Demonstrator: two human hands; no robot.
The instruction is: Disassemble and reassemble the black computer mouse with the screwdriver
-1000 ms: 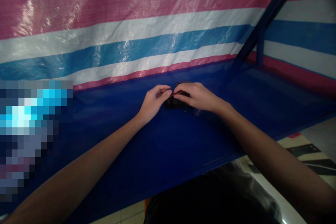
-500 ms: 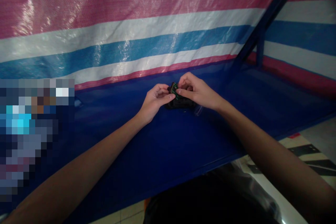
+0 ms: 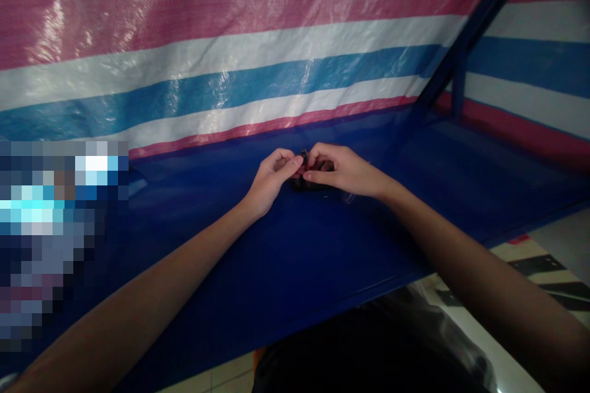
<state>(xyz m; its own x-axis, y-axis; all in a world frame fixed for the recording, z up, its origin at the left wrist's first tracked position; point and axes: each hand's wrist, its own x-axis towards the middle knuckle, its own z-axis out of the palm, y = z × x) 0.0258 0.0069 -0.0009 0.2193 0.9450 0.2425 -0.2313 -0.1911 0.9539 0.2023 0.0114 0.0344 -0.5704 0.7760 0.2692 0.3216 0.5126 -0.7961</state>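
My left hand (image 3: pixel 271 179) is closed, thumb and fingertips pinching the small circuit board (image 3: pixel 304 156), whose dark edge shows between my hands. From the other side my right hand (image 3: pixel 345 169) pinches in at the same board, thumb and forefinger close to its lower and upper ends. Most of the board is hidden by fingers. Beneath both hands a black plastic casing (image 3: pixel 313 186) rests on the blue table surface (image 3: pixel 286 258), largely covered by my right hand. A bit of clear plastic (image 3: pixel 349 198) lies just right of the casing.
Striped red, white and blue sheeting (image 3: pixel 239 83) hangs behind the table. A dark blue frame post (image 3: pixel 454 67) slants up at the right. The far left is pixelated, with a blue scrap-like object (image 3: pixel 137 182) beside it. Floor tiles (image 3: pixel 225 374) show below the front edge.
The circuit board has been turned, so its green face no longer shows, only a dark edge. My right hand has lowered slightly, and my left thumb has moved up.
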